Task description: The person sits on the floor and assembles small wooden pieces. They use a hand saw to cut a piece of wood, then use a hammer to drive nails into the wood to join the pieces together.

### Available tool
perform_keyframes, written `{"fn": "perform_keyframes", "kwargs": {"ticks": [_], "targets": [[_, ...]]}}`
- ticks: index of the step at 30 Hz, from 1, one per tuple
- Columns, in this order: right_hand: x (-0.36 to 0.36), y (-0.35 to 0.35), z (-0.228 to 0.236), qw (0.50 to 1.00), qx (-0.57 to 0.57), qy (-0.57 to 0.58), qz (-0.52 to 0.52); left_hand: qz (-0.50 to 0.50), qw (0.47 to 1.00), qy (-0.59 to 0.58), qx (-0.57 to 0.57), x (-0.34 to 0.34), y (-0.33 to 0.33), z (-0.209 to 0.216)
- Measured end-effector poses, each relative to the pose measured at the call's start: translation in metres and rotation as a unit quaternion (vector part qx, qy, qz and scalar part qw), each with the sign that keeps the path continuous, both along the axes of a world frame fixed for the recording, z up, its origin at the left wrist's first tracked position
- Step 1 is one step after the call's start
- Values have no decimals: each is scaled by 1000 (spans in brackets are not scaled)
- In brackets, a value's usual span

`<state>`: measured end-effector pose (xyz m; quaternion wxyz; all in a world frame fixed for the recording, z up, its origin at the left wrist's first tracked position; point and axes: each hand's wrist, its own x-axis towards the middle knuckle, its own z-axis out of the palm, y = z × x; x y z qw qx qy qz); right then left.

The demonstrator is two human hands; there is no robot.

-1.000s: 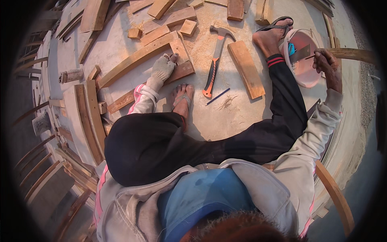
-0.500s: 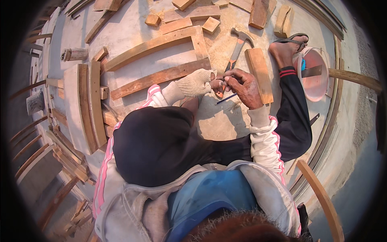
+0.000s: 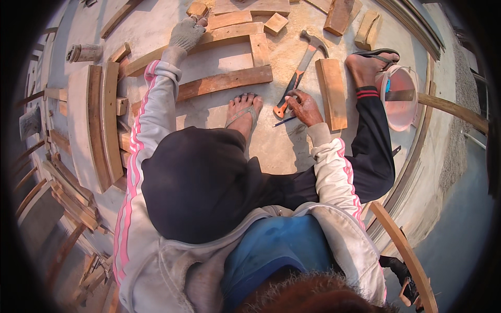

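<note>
Starting at the far left: a dull, cylindrical container [image 3: 86,52] lies on its side on the concrete, and nearer me are long brown wooden boards [image 3: 108,120] stood close together. Then comes my left hand [image 3: 186,35] in its pale knitted glove, arm stretched well out. Just past its fingertips is the small, chunky, light-brown wooden block [image 3: 197,8], straight ahead and a touch right. It's so stubby there's barely a long axis, maybe slightly longer side to side. Left is easily the nearer hand; my right is well apart from it. The fingers look bent, but I honestly can't tell how far open that grip is, or whether it's touching the block.

Just right of the glove is the brown timber frame [image 3: 229,33], open in the middle. Next, the claw hammer with the orange-and-black handle [image 3: 297,78] slants, head away from me, butt toward me and leftward. My bare right hand [image 3: 307,108] is right by the lower handle, fingers curled in. Can't make out if the tips meet, pinch something tiny or touch the handle. A thin, dark blue stick [image 3: 284,121] is partly hidden by that hand. Further right: a flat tan plank [image 3: 331,94], then a pinkish bucket [image 3: 401,115], contents mostly unclear.
</note>
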<state>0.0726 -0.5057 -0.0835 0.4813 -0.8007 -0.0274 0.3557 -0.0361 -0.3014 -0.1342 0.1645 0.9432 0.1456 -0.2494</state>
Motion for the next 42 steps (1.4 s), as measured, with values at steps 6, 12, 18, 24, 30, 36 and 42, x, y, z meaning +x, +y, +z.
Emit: {"fn": "perform_keyframes", "kwargs": {"ticks": [6,12,18,24,30,36,42], "targets": [[5,21,-24,962,-215,-169,9,-11,999,-24,38,-6,2,1],[8,40,-20,933,-333,-137,-19,-41,997,-38,50,-7,-2,-5],[19,19,-48,977,-137,-72,-146,-85,993,-51,69,-5,0,18],[16,11,-21,868,259,239,-349,61,974,-19,-216,55,124,30],[4,18,-29,857,289,264,-336,143,947,-20,-286,96,268,107],[-38,50,-49,916,203,121,-323,57,977,-195,-62,59,200,163],[-36,66,-41,909,228,154,-312,-47,947,-304,92,46,182,161]]}}
